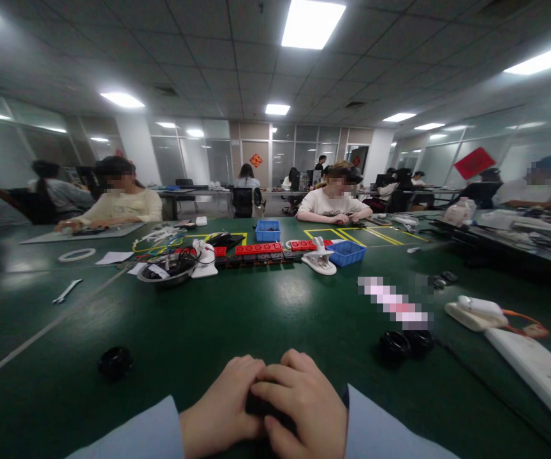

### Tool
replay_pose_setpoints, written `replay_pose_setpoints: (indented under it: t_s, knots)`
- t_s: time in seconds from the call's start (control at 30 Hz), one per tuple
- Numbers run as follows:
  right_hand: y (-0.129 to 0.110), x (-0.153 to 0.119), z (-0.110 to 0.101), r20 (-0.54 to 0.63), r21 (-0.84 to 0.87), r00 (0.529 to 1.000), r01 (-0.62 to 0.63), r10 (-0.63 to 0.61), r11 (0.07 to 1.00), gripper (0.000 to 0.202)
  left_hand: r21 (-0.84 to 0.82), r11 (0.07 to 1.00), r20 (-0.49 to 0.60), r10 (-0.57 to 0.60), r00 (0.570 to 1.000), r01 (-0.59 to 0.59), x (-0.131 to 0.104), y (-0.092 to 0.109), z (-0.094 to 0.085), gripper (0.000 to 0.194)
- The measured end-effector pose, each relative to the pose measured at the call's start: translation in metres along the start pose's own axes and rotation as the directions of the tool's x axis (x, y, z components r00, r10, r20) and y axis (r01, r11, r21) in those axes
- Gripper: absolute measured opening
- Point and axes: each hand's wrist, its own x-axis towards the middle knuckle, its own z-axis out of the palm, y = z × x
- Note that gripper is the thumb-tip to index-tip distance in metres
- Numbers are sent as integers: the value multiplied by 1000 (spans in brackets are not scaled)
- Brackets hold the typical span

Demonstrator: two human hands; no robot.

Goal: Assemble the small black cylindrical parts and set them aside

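Observation:
At the near edge of the green table [184,338], my left hand [225,401] and my right hand [304,401] meet, fingers closed around a black object [273,408]. Most of that object is covered by my fingers, so its kind does not show. A round black ring-like part [115,363] lies to the left of my hands. To the right lie another black ring-like part [394,345] and a similar dark round piece [419,342] beside it.
Across the table's middle run red power strips [261,248], a blue bin [268,231], a second blue bin [347,254] and a bowl of cables [168,271]. A wrench [67,291] lies left, a white flat device [538,376] right. Co-workers sit opposite.

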Motion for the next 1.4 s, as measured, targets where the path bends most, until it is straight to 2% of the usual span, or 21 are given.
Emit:
replay_pose_setpoints:
  t_s: [0.37,0.47,0.57,0.87,1.0,1.1,1.17,1.27,1.4]
  knots:
    - [11,-2,14,29,-87,982,191,-189,978,7,9,1000,-16,6,1000,-6,0,-5,3,24]
    - [11,-4,16,16,-111,982,189,-189,976,20,13,1000,-9,0,1000,0,0,-4,1,23]
    - [8,-5,12,-18,-125,988,151,-155,981,34,6,1000,4,-13,1000,13,1,-1,-1,27]
    - [17,0,4,-109,-142,991,-90,75,986,49,8,1000,24,-20,1000,19,1,-1,-4,38]
    - [21,3,3,-117,-158,978,-188,170,970,46,2,1000,34,-10,999,10,0,-3,-3,41]
    - [21,4,0,-162,-156,954,-276,251,948,35,-10,1000,34,-7,999,8,-1,-4,-3,42]
    - [19,4,-1,-191,-106,947,-281,258,954,25,-16,1000,31,-11,999,11,-1,-4,-3,42]
    - [14,2,-4,-196,-33,958,-220,210,975,15,-10,1000,15,-12,1000,12,-2,-3,-3,40]
    - [6,1,-8,-150,-5,975,-169,167,986,28,-3,1000,-8,10,1000,-10,-2,-3,-3,39]
